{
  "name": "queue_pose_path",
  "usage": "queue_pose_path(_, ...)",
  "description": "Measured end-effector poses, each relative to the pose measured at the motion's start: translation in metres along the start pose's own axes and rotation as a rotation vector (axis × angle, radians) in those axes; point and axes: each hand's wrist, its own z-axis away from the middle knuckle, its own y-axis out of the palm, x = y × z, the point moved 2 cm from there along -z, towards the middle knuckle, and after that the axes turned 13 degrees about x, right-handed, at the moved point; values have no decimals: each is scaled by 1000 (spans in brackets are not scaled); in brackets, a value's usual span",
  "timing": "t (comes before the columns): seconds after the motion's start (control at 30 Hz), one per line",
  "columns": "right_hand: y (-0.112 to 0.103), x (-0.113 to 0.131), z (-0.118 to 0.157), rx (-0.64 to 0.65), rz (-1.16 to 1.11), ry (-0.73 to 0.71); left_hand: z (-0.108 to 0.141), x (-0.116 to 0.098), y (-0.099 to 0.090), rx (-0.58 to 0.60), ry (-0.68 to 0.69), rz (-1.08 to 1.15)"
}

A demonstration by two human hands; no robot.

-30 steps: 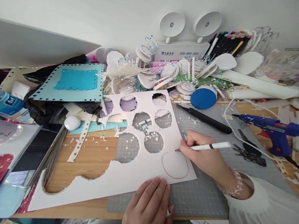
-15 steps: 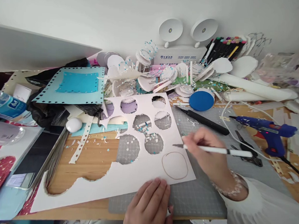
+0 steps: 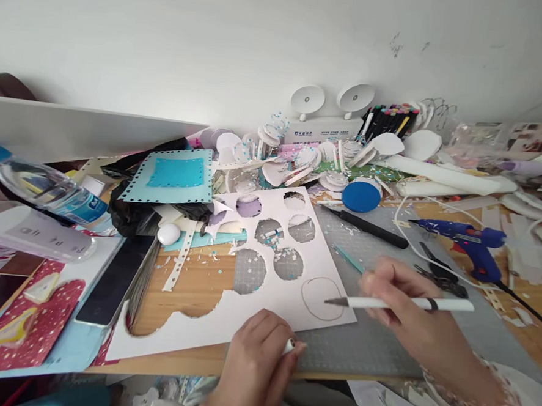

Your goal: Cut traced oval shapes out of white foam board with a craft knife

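Observation:
A white sheet [image 3: 207, 340] with several round holes lies partly over the grey cutting mat [image 3: 335, 351]. A brown outlined circle [image 3: 302, 295] is drawn near its right corner. My right hand [image 3: 406, 309] grips a white marker [image 3: 453, 305], its dark tip over the circle; I cannot tell if it touches the paper. My left hand [image 3: 256, 361] rests curled on the sheet's near edge, closed around a small white marker cap [image 3: 289, 346] with a dark end. A thin teal piece [image 3: 348, 257] shows beyond my right fingers; its other end is hidden.
At the right are a blue glue gun [image 3: 471, 237], black scissors [image 3: 445, 278] and a black-handled tool [image 3: 373, 227]. A blue round lid [image 3: 361, 197] sits before piled white discs. At the left stand a water bottle [image 3: 46, 189] and a phone [image 3: 114, 285].
The view has tilted up and shifted left. My right hand has drawn back from the sheet's edge, and the marker tip is now over the circle. My left fingers have curled from lying flat.

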Motion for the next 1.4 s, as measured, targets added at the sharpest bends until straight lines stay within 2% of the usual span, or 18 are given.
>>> queue_pose_path(0.1,17,11,13,80,115,22,0,-6,-10,42,-12,-136)
queue_pose_path(0.3,43,29,22,196,254,-28,3,-17,-21,68,89,-260)
queue_pose_path(0.57,57,26,26,250,345,17,9,-21,-24,94,178,-431)
queue_pose_path(0.63,62,21,29,258,327,21,11,-21,-24,125,194,-381)
queue_pose_path(0.77,70,11,35,239,257,5,16,-21,-20,204,212,-133)
queue_pose_path(0.93,78,8,34,253,150,13,20,-19,-14,295,150,129)
queue_pose_path(1.03,78,6,30,288,129,35,18,-17,-18,334,103,181)
queue_pose_path(1.1,73,5,27,327,140,51,15,-12,-24,321,66,132)
queue_pose_path(1.17,58,5,23,325,142,35,13,-2,-32,270,34,-6)
queue_pose_path(1.3,7,6,8,170,216,3,14,30,-41,168,-62,-389)
queue_pose_path(1.4,-34,1,-4,22,468,94,17,48,-40,189,-111,-445)
